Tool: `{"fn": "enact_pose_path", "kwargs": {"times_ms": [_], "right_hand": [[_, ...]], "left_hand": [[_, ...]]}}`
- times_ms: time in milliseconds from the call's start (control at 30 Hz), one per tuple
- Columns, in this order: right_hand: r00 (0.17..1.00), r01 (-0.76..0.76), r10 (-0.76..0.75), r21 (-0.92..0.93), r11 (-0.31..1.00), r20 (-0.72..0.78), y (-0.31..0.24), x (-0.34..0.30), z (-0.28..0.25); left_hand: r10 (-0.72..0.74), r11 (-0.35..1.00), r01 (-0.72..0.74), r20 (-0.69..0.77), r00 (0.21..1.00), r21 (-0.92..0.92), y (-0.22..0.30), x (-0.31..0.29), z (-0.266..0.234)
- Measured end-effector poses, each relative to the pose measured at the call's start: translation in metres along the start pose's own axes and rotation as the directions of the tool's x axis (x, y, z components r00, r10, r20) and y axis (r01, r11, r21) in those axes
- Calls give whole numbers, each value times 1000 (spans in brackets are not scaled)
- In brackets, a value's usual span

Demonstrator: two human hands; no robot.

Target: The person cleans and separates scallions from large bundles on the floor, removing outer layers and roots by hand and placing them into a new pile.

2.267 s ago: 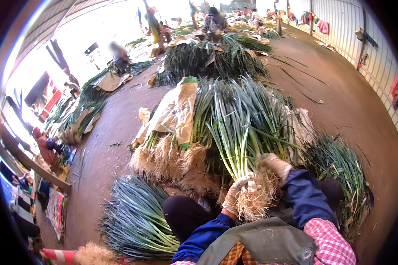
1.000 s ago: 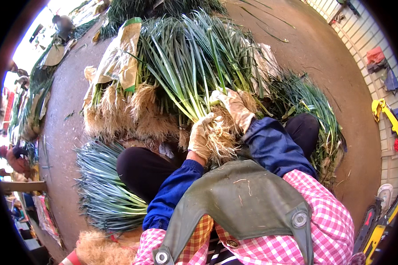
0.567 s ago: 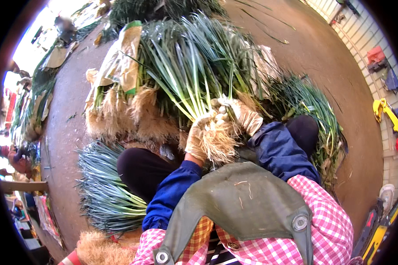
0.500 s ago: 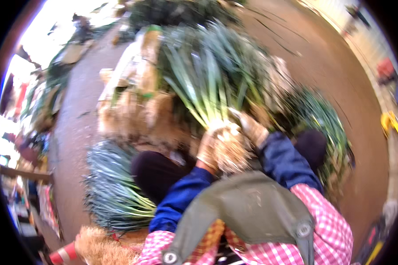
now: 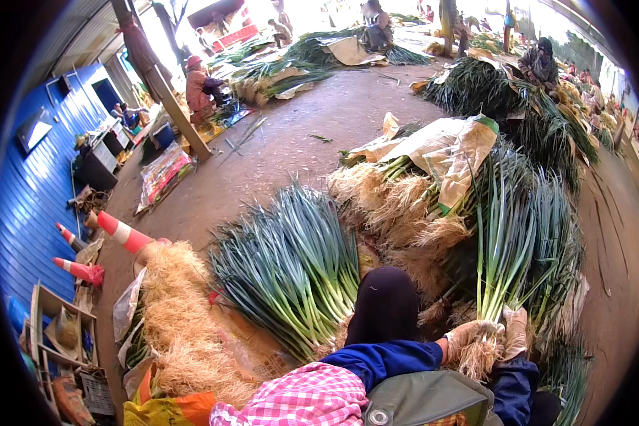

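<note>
A bunch of green onions (image 5: 498,284) stands roots-down between my hands, leaves pointing away from me. My gloved left hand (image 5: 461,339) is closed on its root end from the left. From the right, my gloved right hand (image 5: 516,331) grips the same bunch just above the pale roots. Behind and beside it lie more loose green onions (image 5: 555,241). Past my left knee, a large fanned pile of green onions (image 5: 291,263) rests on the ground. Farther ahead, a heap of rooty onions (image 5: 383,195) lies partly under a tan sack (image 5: 447,153).
Stacked onions with roots outward (image 5: 184,326) lie at the near left, beside an orange-white traffic cone (image 5: 124,233). A wooden post (image 5: 160,85) stands beyond. Another person (image 5: 199,89) sits at the far left, and one more (image 5: 539,64) is by a heap at the far right.
My view has swung left and lifted, so the bunch and both hands now appear at the lower right. Both hands stay on the bunch.
</note>
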State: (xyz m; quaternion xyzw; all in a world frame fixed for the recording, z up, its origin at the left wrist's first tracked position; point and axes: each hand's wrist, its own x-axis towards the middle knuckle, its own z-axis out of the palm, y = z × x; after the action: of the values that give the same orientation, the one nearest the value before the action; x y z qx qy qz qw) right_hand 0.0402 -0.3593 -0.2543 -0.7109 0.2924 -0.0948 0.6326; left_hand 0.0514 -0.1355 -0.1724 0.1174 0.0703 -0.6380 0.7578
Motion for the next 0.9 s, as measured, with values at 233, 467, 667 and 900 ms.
{"fn": "enact_pose_path", "kwargs": {"times_ms": [233,467,667,900], "right_hand": [[952,-305,249,503,809,178,-85,-91,48],[997,-72,67,378,923,26,-79,-115,39],[994,24,-38,132,991,106,-104,-144,29],[923,-17,-36,133,991,384,-149,-160,42]], "left_hand": [[53,999,-53,-84,995,3,5,-14,4],[52,990,-56,-36,998,-132,6,-28,17],[59,998,-59,-46,997,-5,4,-15,7],[91,995,-91,24,996,28,9,-7,-42]]}}
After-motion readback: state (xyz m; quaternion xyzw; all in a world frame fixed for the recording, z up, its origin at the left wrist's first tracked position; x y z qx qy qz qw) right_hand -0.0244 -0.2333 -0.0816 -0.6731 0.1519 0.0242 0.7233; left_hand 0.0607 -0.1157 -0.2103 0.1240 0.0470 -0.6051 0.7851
